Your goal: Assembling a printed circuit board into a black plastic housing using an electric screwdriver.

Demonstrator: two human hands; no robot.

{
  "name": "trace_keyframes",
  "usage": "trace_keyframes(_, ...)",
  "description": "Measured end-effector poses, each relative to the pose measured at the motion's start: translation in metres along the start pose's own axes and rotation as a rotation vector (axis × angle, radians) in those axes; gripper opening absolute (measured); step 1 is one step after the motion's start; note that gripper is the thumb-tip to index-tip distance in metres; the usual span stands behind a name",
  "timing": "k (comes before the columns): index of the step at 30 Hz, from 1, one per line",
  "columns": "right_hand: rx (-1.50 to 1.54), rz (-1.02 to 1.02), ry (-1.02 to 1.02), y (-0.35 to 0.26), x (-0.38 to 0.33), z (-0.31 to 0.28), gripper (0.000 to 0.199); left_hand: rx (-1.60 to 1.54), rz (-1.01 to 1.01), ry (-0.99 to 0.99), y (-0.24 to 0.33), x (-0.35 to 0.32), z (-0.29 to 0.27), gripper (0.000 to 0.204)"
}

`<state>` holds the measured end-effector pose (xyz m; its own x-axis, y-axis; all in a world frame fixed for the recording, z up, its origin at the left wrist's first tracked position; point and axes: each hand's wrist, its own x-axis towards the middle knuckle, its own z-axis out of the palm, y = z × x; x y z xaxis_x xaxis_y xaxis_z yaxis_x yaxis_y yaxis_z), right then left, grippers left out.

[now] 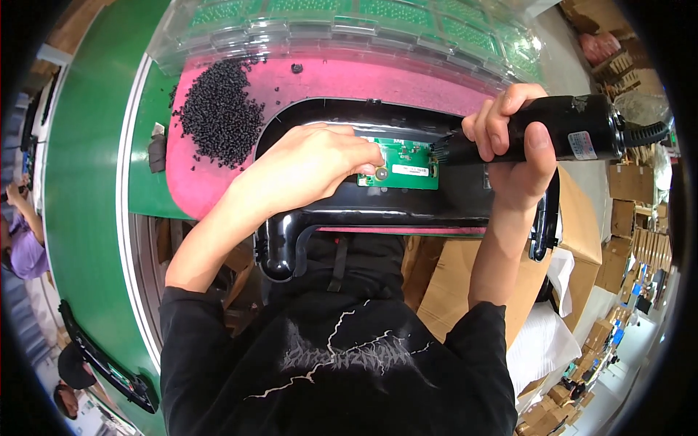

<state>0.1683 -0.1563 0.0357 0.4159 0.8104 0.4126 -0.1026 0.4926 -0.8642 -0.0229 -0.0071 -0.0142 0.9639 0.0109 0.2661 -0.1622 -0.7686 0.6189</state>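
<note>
The person's black shirt (342, 349) is filling the lower part of the view, closest to the camera. The right hand (512, 134) is wrapping its fingers and thumb around a black cylindrical tool (571, 127), whose cord is trailing off to the right and whose narrow end is pointing left toward a green circuit board (414, 160); whether that end is touching the board, I cannot tell. The left hand (323, 160) is curling its fingers together over the board's left part; whether it is pinching anything, I cannot tell. The board is lying inside a long black plastic housing (465, 196), which is resting on a pink mat (320, 81) on the green desk (161, 192). A heap of small black pieces (218, 116) is sitting on the mat left of the housing, while clear plastic trays (349, 33) are standing beyond the mat's far edge, with green boards showing through.
</note>
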Motion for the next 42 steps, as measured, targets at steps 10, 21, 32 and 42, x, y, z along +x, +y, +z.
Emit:
trace_keyframes(10, -0.001, -0.047, -0.025, 0.009, -0.006, 0.006, 0.028, -0.033, -0.064, -0.04, 0.003, 0.002, -0.002, 0.015)
trace_keyframes(21, 0.279, -0.225, -0.023, -0.024, -0.029, 0.038, 0.047, 0.069, 0.105, 0.114, 0.006, -0.005, -0.001, 0.017)
trace_keyframes(32, 0.172, -0.214, -0.076, -0.038, -0.025, 0.072, 0.043, 0.155, 0.33, 0.373, 0.012, -0.008, -0.003, 0.019)
trace_keyframes(42, 0.177, -0.212, -0.063, -0.023, -0.01, 0.074, 0.043, 0.267, 0.232, 0.473, 0.009, -0.014, -0.005, 0.017)
